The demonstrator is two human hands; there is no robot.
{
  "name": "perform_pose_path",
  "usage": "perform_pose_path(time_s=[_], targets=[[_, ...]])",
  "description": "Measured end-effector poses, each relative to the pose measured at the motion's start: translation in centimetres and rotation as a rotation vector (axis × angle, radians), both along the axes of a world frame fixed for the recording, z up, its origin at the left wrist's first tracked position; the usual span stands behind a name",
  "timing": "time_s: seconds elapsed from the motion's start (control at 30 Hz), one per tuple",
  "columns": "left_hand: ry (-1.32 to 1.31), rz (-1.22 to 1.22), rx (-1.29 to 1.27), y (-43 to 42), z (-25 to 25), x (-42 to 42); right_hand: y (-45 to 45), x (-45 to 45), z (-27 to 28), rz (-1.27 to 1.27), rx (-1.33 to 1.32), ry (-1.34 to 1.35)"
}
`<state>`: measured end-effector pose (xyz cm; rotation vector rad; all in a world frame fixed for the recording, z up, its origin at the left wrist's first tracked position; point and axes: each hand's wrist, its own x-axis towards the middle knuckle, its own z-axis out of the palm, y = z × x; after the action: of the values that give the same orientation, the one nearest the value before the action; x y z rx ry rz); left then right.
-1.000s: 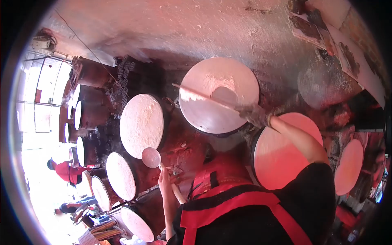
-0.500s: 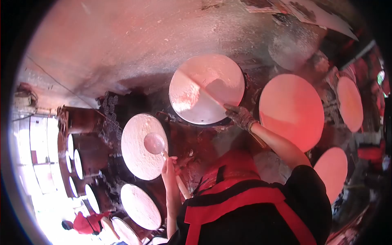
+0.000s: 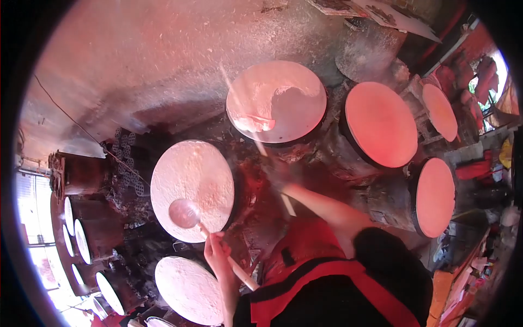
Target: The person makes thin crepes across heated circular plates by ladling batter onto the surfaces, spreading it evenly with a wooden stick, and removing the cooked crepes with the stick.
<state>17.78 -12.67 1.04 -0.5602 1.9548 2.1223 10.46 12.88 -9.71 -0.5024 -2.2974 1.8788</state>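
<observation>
Left hand (image 3: 218, 252), head view: closed round the handle of a ladle (image 3: 184, 213), bowl over the pale left round surface (image 3: 190, 169). Right hand (image 3: 277, 173): blurred, apparently gripping a long stick (image 3: 261, 147) slanting across the upper round pan (image 3: 298, 111). Judgement: hold the bowl level, pressure light; guide the stick smoothly, avoiding gouges. Pose: left forearm angled upward from below, right forearm reaching obliquely inward.

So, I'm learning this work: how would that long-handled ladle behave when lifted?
The ladle is probably stiff, given its straight handle. The bowl at one end likely makes it head-heavy, so it may twist in the left hand.
</observation>
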Motion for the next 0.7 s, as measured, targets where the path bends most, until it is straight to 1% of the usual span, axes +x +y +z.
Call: perform_pose_path(time_s=[0.07, 0.1, 0.17, 0.2, 0.23, 0.27, 0.33, 0.4, 0.47, 0.57, 0.6, 0.63, 0.67, 0.7], targets=[[0.05, 0.066, 0.061, -1.5, 0.0, 1.3, -4.6, -8.7, -6.0, -0.073, -0.395, 0.343], [0.042, 0.093, 0.033, -2.1, 0.1, 2.0, -6.2, -12.2, -7.6, -0.171, -0.279, 0.181], [0.041, 0.182, 0.06, -3.0, 0.1, 2.7, -7.6, -15.3, -9.6, -0.404, -0.016, 0.085], [0.028, 0.235, 0.063, -3.1, 0.4, 3.1, -8.0, -15.3, -9.2, -0.537, 0.131, 0.148], [0.032, 0.221, 0.065, -3.5, 0.3, 3.6, -8.4, -14.5, -8.9, -0.667, 0.281, 0.208], [0.041, 0.207, 0.07, -3.9, 0.2, 3.8, -8.7, -12.9, -8.6, -0.645, -0.006, 0.094], [0.034, 0.17, 0.074, -4.1, 0.1, 3.8, -8.4, -7.8, -4.7, -0.569, -0.564, -0.118], [-0.016, 0.122, 0.048, -3.9, 0.2, 3.8, -6.9, -4.0, -6.4, -0.466, -0.779, -0.068], [-0.004, 0.112, 0.071, -2.9, 0.3, 3.6, -4.0, -0.1, -4.9, -0.362, -1.044, -0.11], [-0.013, 0.066, 0.106, -1.8, 1.4, 3.3, -1.3, 2.5, -3.2, -0.463, -0.692, -0.211], [-0.021, 0.045, 0.118, -1.5, 1.7, 3.3, -0.8, 2.5, -3.1, -0.456, -0.735, -0.178], [0.032, 0.061, 0.129, -1.7, 0.3, 3.2, -0.1, 2.3, -3.2, -0.449, -0.779, -0.145], [0.041, 0.049, 0.134, -1.6, 0.3, 3.2, 0.5, 2.0, -3.5, -0.442, -0.823, -0.111], [0.049, 0.038, 0.14, -1.4, 0.3, 3.2, 0.5, 1.1, -5.3, -0.448, -1.14, -0.067]])
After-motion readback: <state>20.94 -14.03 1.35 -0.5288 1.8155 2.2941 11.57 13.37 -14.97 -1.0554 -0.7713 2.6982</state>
